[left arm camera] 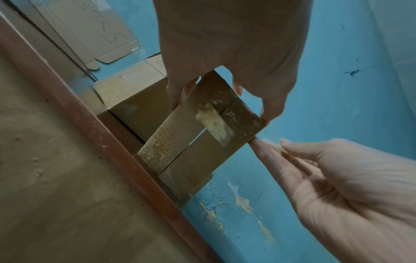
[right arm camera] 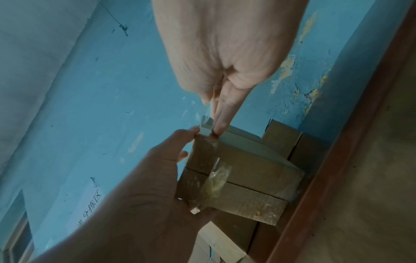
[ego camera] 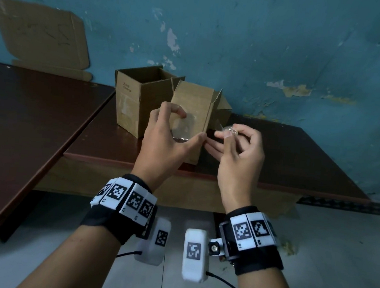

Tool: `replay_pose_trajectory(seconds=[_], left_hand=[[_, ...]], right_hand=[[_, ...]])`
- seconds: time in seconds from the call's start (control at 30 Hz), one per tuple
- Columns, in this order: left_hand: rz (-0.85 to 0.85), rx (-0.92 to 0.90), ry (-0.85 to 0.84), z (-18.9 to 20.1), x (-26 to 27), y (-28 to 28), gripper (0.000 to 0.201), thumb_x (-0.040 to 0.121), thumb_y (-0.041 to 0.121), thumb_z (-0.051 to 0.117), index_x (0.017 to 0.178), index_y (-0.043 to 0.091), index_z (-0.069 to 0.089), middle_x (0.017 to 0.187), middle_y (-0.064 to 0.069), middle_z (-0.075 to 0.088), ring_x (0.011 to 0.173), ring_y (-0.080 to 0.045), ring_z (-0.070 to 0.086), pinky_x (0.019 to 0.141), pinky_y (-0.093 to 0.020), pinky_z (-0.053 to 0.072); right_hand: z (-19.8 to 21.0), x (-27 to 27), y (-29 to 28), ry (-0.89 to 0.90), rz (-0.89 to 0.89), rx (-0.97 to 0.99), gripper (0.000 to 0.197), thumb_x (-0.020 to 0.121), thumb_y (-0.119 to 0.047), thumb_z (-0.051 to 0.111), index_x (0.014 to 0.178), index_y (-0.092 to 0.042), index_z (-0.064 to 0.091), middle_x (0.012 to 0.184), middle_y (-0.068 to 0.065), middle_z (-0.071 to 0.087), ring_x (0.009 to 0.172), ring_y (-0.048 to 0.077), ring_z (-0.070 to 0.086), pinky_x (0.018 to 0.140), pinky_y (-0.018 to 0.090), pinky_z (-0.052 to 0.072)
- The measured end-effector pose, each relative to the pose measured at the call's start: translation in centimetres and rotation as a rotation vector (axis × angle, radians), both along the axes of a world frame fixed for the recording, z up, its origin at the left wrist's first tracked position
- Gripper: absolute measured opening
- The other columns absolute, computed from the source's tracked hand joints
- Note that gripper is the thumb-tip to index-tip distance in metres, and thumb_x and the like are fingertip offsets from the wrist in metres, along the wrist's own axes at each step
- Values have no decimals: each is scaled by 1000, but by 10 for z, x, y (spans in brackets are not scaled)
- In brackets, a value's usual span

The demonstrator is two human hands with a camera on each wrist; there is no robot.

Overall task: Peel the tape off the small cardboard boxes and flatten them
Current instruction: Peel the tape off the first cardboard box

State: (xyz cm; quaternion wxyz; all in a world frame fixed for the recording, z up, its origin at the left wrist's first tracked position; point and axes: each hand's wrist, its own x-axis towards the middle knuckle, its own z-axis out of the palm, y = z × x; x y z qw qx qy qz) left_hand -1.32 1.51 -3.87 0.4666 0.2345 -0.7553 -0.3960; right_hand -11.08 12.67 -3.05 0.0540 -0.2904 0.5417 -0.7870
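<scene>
A small cardboard box (ego camera: 192,98) stands tilted on its edge near the table's front, its bottom turned toward me. My left hand (ego camera: 187,126) grips it, thumb on the right edge and fingers over the left side. A yellowed clear tape remnant (left arm camera: 213,124) still crosses the bottom seam. My right hand (ego camera: 226,134) is just right of the box and pinches a crumpled piece of clear tape (ego camera: 231,130) between thumb and forefinger. Its other fingers reach to the box's corner. In the right wrist view a thin clear strip (right arm camera: 207,110) runs from those fingers to that corner.
A second box (ego camera: 138,99) stands open-topped behind and left of the held one. Flattened cardboard (ego camera: 45,34) leans on the blue wall at the back left. The dark brown table (ego camera: 297,156) adjoins another table (ego camera: 27,119) on the left.
</scene>
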Motion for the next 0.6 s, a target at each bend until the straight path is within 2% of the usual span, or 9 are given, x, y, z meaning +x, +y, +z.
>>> replay_pose_trajectory(seconds=[0.07, 0.17, 0.27, 0.33, 0.4, 0.47, 0.5, 0.57, 0.6], left_hand=[[39, 3, 11, 0, -1, 0, 51, 85, 46, 86, 119, 31, 51, 129, 4, 52, 112, -8, 56, 91, -44, 60], [103, 16, 39, 1, -2, -1, 52, 83, 49, 86, 116, 32, 48, 125, 2, 55, 106, -14, 61, 85, -45, 62], [137, 58, 61, 1, -1, -5, 54, 80, 58, 81, 115, 35, 47, 122, 0, 59, 106, -21, 66, 80, -51, 63], [163, 86, 73, 1, 1, -6, 54, 80, 58, 80, 115, 33, 47, 122, 0, 59, 108, -22, 65, 83, -52, 62], [187, 114, 90, 3, 3, -7, 54, 82, 55, 80, 116, 30, 47, 122, 0, 58, 112, -21, 62, 89, -53, 60], [210, 135, 102, 4, 4, -8, 53, 85, 52, 82, 118, 27, 48, 124, 0, 56, 117, -21, 58, 96, -52, 57], [220, 139, 106, 5, 5, -7, 53, 86, 50, 82, 119, 25, 49, 125, 0, 56, 119, -21, 56, 98, -51, 56], [216, 131, 115, 5, 5, -7, 53, 86, 48, 83, 120, 23, 49, 127, -1, 56, 120, -20, 56, 100, -50, 54], [210, 119, 114, 5, 5, -6, 54, 86, 48, 83, 120, 23, 49, 127, -1, 56, 120, -20, 56, 101, -49, 54]], right_hand=[[0, 2, -1, 15, 20, 0, 23, 107, 2, 55, 128, -6, 49, 110, 16, 75, 91, 28, 81, 85, 44, 67], [-2, 5, -3, 38, 26, 33, 35, 105, 3, 59, 130, -13, 42, 111, 12, 76, 96, 24, 80, 87, 39, 66], [-5, 4, -5, 111, 20, 103, 19, 103, 1, 65, 113, -11, 55, 104, 12, 78, 95, 21, 80, 87, 46, 66], [-7, 3, -5, 185, 24, 173, 11, 99, -3, 71, 100, -11, 64, 95, 8, 79, 91, 21, 79, 84, 48, 66], [-7, 4, -3, 242, 50, 222, 10, 93, -5, 77, 93, -12, 70, 92, 3, 78, 90, 16, 77, 82, 38, 65], [-7, 8, -2, 293, 107, 271, 10, 89, -6, 82, 91, -13, 76, 97, 0, 75, 92, 10, 74, 81, 25, 60], [-8, 9, -3, 328, 122, 307, 9, 88, -7, 84, 91, -13, 78, 100, -1, 73, 94, 8, 73, 82, 21, 58], [-13, 11, -8, 411, 100, 385, 9, 87, -12, 87, 94, -15, 82, 103, -5, 69, 95, 7, 71, 83, 21, 58], [-16, 11, -11, 440, 74, 412, 11, 87, -14, 87, 98, -14, 83, 102, -7, 68, 94, 7, 71, 82, 25, 60]])
